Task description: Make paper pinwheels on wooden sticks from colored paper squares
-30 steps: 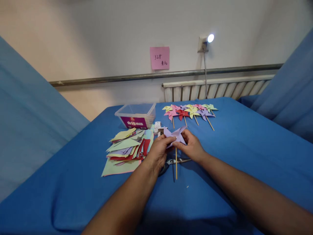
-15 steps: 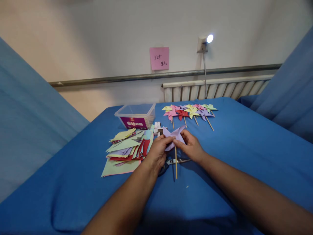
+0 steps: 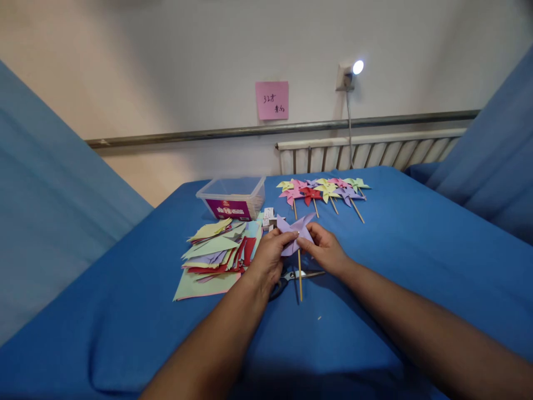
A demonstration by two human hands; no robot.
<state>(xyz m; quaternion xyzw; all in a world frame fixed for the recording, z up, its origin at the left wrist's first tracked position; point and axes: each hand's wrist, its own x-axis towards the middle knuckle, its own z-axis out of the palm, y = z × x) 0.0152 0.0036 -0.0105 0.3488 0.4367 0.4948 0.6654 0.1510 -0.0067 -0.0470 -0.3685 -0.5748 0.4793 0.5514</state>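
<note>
A purple paper pinwheel (image 3: pixel 296 226) on a thin wooden stick (image 3: pixel 300 278) is held up between both hands in the middle of the view. My left hand (image 3: pixel 270 253) is closed on its left side, thumb near the centre. From the right, my right hand (image 3: pixel 327 247) pinches it, thumb also close to the small pin at the hub. The fingers behind the paper are hidden. Beneath the hands lies a pair of scissors (image 3: pixel 293 275) with dark handles, partly covered by the left hand and the stick.
Left of the hands is a pile of coloured paper pieces (image 3: pixel 212 250). Behind it stands a clear plastic box (image 3: pixel 233 191) holding sticks, beside small white boxes (image 3: pixel 268 216). Several finished pinwheels (image 3: pixel 327 191) lie at the back of the blue-covered table (image 3: pixel 408 266). A radiator (image 3: pixel 366 153) is behind.
Both hands stay at the pinwheel's centre with almost no movement. The stick's lower end has shifted very slightly.
</note>
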